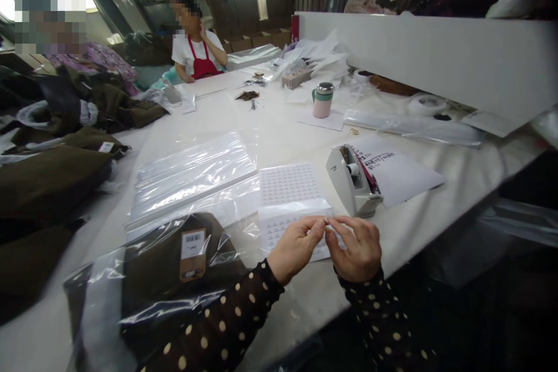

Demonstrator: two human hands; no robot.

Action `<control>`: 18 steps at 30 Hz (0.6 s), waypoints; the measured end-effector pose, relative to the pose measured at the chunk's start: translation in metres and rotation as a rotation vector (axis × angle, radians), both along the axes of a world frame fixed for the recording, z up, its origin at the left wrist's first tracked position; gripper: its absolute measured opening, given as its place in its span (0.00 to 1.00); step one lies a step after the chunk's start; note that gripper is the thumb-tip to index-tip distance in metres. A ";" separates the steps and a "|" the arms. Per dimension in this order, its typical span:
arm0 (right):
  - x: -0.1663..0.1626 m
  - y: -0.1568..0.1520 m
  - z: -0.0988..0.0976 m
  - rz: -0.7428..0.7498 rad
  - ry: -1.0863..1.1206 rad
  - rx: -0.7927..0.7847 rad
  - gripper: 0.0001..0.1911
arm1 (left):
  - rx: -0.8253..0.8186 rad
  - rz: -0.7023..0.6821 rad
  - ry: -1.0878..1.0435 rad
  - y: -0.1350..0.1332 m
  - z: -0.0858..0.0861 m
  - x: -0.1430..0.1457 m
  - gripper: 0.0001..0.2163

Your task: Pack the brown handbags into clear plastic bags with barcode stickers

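Over the lower part of a sheet of small printed labels (290,184), my left hand (299,244) and my right hand (356,247) meet at the fingertips. Both are closed in a pinch; a tiny pale bit shows between them, too small to name. Just beyond my right hand stands a grey tape dispenser (360,189). To the left of my hands lies a dark olive garment (152,267) in a clear plastic bag, with a brown and white barcode tag (192,253) on it. A stack of clear plastic bags (196,168) lies behind the garment.
Handwritten paper (399,171) lies right of the dispenser. Further back are a pink and green mug (322,102), a plastic roll (414,127) and a white partition (436,58). Olive garments (56,180) are piled at left. A person in a red apron (203,58) sits across the table.
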State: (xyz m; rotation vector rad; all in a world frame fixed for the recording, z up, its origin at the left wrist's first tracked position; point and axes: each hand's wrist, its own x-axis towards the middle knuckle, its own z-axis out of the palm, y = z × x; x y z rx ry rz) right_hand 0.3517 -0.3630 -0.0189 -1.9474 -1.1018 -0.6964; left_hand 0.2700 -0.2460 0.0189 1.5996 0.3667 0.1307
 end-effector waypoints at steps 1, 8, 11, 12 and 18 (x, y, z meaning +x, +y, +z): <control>-0.008 0.001 0.007 0.066 -0.044 -0.039 0.14 | -0.119 0.080 -0.003 -0.002 0.000 -0.009 0.21; -0.043 0.024 0.049 0.376 0.401 0.065 0.13 | -0.345 0.395 0.006 0.017 0.025 -0.088 0.33; -0.060 0.051 0.068 0.618 0.545 -0.142 0.12 | -0.103 0.394 0.005 0.026 0.038 -0.133 0.33; -0.070 0.060 0.074 0.694 0.554 -0.201 0.11 | -0.006 0.400 0.004 0.028 0.042 -0.148 0.32; -0.145 0.098 0.085 0.990 0.298 -0.144 0.02 | 0.209 0.563 -0.034 0.025 0.052 -0.236 0.28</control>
